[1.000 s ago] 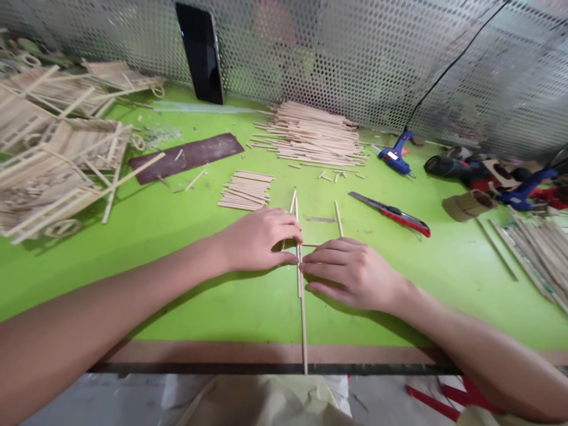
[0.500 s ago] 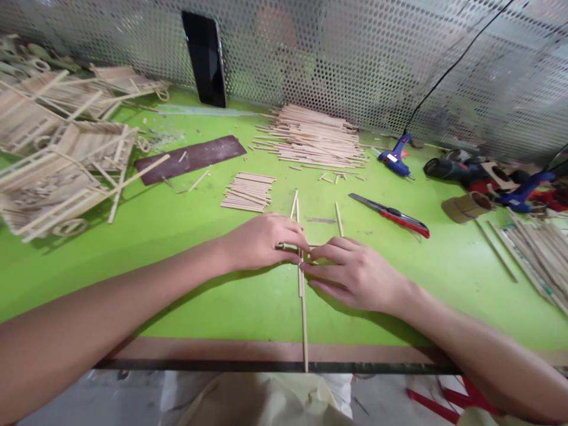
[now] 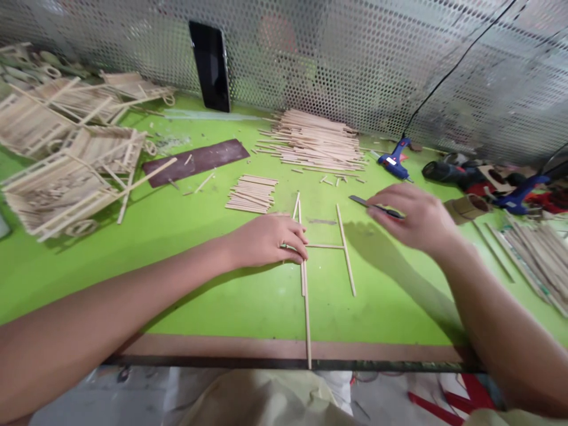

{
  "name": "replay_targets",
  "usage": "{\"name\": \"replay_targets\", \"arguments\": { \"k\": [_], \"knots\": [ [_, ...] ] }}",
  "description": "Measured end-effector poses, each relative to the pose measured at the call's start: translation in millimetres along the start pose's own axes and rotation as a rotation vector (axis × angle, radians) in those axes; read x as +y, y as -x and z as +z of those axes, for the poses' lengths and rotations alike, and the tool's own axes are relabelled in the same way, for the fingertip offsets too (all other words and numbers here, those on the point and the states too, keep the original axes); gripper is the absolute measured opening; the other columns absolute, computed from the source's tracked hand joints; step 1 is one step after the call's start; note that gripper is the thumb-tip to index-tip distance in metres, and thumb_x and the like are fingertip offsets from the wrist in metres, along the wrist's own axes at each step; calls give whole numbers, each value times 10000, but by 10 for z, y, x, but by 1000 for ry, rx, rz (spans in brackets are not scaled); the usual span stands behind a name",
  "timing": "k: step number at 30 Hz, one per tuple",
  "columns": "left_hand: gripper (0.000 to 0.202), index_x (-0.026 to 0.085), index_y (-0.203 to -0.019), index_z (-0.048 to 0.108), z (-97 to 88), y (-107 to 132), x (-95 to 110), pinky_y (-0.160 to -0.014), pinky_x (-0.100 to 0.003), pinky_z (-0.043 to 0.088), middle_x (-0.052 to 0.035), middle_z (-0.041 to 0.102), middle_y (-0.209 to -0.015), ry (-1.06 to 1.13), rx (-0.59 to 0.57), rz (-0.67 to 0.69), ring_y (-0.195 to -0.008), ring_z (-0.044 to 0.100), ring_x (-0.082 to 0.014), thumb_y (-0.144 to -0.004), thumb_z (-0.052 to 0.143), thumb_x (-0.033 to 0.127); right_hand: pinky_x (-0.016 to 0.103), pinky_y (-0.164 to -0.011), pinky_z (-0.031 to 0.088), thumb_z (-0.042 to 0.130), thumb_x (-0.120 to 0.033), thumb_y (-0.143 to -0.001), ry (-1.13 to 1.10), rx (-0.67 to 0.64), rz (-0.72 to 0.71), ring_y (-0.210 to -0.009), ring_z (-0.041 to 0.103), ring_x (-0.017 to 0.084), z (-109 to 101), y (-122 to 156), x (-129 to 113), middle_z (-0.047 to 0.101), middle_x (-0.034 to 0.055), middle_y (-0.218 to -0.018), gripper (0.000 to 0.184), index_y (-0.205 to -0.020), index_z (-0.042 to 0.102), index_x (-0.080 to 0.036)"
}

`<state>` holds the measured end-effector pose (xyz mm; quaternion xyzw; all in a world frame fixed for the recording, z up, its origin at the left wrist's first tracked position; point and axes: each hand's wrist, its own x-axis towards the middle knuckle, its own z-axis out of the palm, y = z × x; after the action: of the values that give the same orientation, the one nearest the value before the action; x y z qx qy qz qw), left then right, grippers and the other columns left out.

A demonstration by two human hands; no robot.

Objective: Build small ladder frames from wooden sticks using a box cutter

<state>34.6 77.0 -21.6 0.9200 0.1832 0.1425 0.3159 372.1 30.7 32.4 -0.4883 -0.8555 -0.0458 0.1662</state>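
I have my left hand [image 3: 284, 242] low over the desk [image 3: 248, 307], fingers bent, thumb and fingertips drawn close together at the sticks; from here I cannot tell whether they pinch or only press down. Under those fingertips, a long stick [image 3: 307, 325] runs back towards me and reaches the desk's near edge, with a shorter stick [image 3: 302, 279] alongside. Two stick ends poke out just beyond the same hand. A crosspiece [image 3: 327, 246] goes from the left fingertips into the space between my hands and meets a slanting stick [image 3: 349, 272].

My right hand [image 3: 406, 213] is over the knife [image 3: 358, 201], thumb and fingers on either side of its dark handle, the blade showing to their left; how tightly they close, I cannot tell.

Just beyond the left hand I see a small stack of cut sticks [image 3: 251, 194], with a brown strip [image 3: 210, 160] farther off and to the left. A big pile of sticks [image 3: 317, 142] lies beyond both hands, between them. Past the right hand is a blue glue gun [image 3: 394, 161]; just to that hand's right, a wooden cup [image 3: 470, 207] is partly hidden.
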Motion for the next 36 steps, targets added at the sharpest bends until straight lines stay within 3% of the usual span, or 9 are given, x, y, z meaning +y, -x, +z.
{"name": "replay_targets", "arguments": {
  "k": [3, 6, 11, 17, 22, 25, 27, 30, 36],
  "knots": [
    [89, 332, -1034, 885, 9, 5, 0, -1177, -516, 512, -23, 844, -1199, -3, 6, -11, -1260, 743, -268, -971, 831, 299, 409, -683, 514, 604, -616, -1033, 138, -173, 259, -862, 714, 288, -54, 41, 480, 783, 178, -1128, 452, -1076, 774, -199],
    [80, 319, -1017, 887, 22, 8, -5, -1155, -524, 539, -27, 847, -1168, -3, 6, 0, -1247, 749, -278, -959, 842, 287, 403, -664, 508, 558, -703, -999, 148, -266, 373, -837, 704, 296, 48, 156, 715, 775, 160, -1033, 536, -1023, 757, -206],
    [97, 330, -1025, 886, 18, 24, -12, -1215, -555, 501, -23, 845, -1178, -25, 20, 26, -1248, 749, -284, -972, 828, 274, 437, -725, 549, 468, -684, -1006, 76, -257, 336, -896, 715, 320, 211, 269, 743, 748, 139, -992, 524, -997, 725, -227],
    [103, 323, -1031, 884, -3, 42, -19, -1265, -526, 454, -17, 839, -1198, -20, 25, 58, -1247, 742, -265, -999, 797, 277, 434, -672, 524, 518, -672, -1018, 63, -230, 459, -754, 679, 289, 92, 289, 594, 745, 150, -926, 472, -1075, 652, -224],
    [106, 329, -1046, 879, 18, 29, -31, -1235, -505, 477, -7, 840, -1174, -7, 29, 54, -1227, 745, -258, -1003, 793, 286, 311, -556, 512, 646, -369, -1058, -29, 34, 101, -690, 679, 203, -31, 347, 5, 726, 57, -891, 143, -1121, 592, -252],
    [89, 316, -1035, 876, 22, 14, -33, -1177, -484, 514, -10, 840, -1153, -7, 33, 73, -1171, 760, -254, -998, 800, 291, 275, -672, 583, 540, -96, -1074, -173, -40, -234, -810, 732, 175, -16, 350, -490, 747, 62, -947, 139, -1177, 583, -180],
    [83, 306, -1032, 877, 19, 9, -28, -1136, -452, 532, -17, 838, -1153, -13, 40, 86, -1168, 757, -254, -992, 807, 287, 306, -701, 586, 475, -50, -1085, -137, -136, -382, -800, 723, 183, 19, 340, -753, 778, 82, -983, 170, -1160, 590, -149],
    [89, 307, -1032, 878, 16, 13, -16, -1116, -417, 533, -17, 835, -1161, -19, 49, 92, -1176, 751, -245, -983, 815, 269, 309, -617, 515, 380, -59, -1121, -109, -190, -430, -704, 672, 171, 59, 332, -967, 784, 72, -950, 253, -1095, 616, -148],
    [86, 291, -1035, 870, 6, 25, -2, -1104, -407, 529, -23, 834, -1162, -49, 49, 112, -1189, 748, -245, -1000, 794, 271, 344, -609, 454, 339, -85, -1143, -133, -179, -455, -698, 631, 182, 22, 366, -1021, 768, 55, -901, 352, -1066, 681, -124]
  ]
}}
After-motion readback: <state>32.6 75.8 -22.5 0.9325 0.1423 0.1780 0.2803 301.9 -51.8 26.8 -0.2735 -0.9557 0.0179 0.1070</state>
